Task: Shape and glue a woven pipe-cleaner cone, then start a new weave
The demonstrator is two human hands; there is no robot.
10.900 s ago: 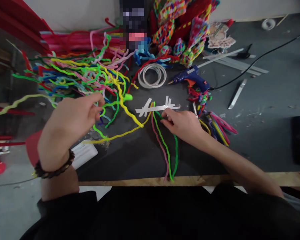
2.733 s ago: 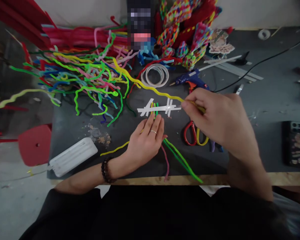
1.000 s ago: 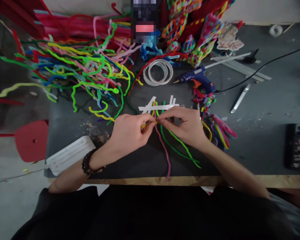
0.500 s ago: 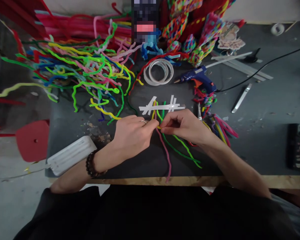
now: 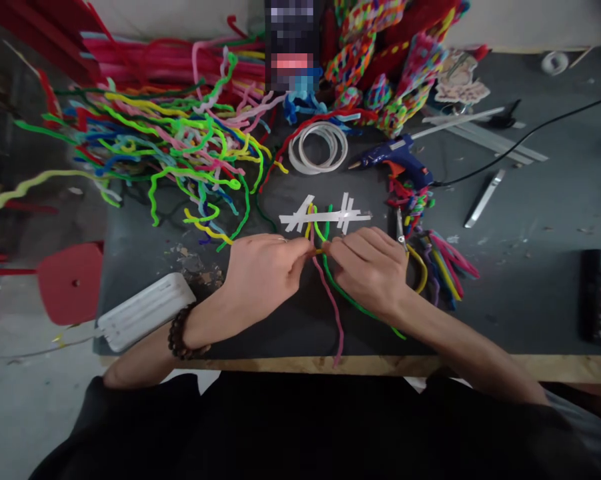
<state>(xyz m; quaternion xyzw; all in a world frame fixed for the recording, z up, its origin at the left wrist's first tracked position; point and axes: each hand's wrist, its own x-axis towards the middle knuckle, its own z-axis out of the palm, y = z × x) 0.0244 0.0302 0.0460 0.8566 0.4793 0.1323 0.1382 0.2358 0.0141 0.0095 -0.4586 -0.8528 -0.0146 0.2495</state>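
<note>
My left hand, palm down, pinches a yellow pipe cleaner between thumb and forefinger. My right hand is closed, its fingertips on the same short yellow stretch, close to my left fingertips. A pink pipe cleaner runs down toward the table's front edge. The green pipe cleaner passes partly under my right hand. A light green pipe cleaner leads toward my right fingers; its lower part is hidden. White tape strips hold the upper ends to the table.
A heap of loose pipe cleaners lies back left. Tape rolls, a blue glue gun and scissors lie beyond my hands. Tweezers are to the right. A white box-like device sits by my left forearm.
My right hand has turned from an open-sided pinch to a palm-down closed grip. The light green pipe cleaner's lower length is now out of sight. My left hand has barely moved.
</note>
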